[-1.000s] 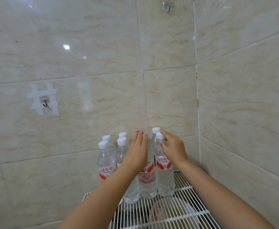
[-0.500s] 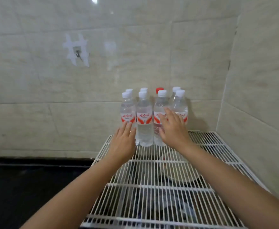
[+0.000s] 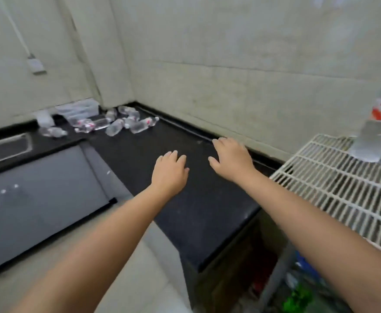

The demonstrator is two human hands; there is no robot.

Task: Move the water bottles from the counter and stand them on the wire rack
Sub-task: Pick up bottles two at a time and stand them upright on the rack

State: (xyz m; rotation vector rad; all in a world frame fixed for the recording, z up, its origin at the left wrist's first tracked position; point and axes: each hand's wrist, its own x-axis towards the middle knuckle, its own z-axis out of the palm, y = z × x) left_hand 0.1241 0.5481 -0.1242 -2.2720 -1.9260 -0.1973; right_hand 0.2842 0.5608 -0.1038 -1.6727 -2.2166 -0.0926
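- Black counter [image 3: 185,199] runs away from us into the far left corner; white wire rack [image 3: 334,190] sits at our right, a standing bottle [image 3: 374,132] on its back edge.
- Loose bottles [image 3: 117,123] lie on their sides in that far corner, long axes pointing mixed ways.
- Our left hand [image 3: 170,172] and right hand [image 3: 231,158] hover over bare counter, fingers spread, holding nothing.
- Pile lies ahead and left, well apart; left hand is nearer.
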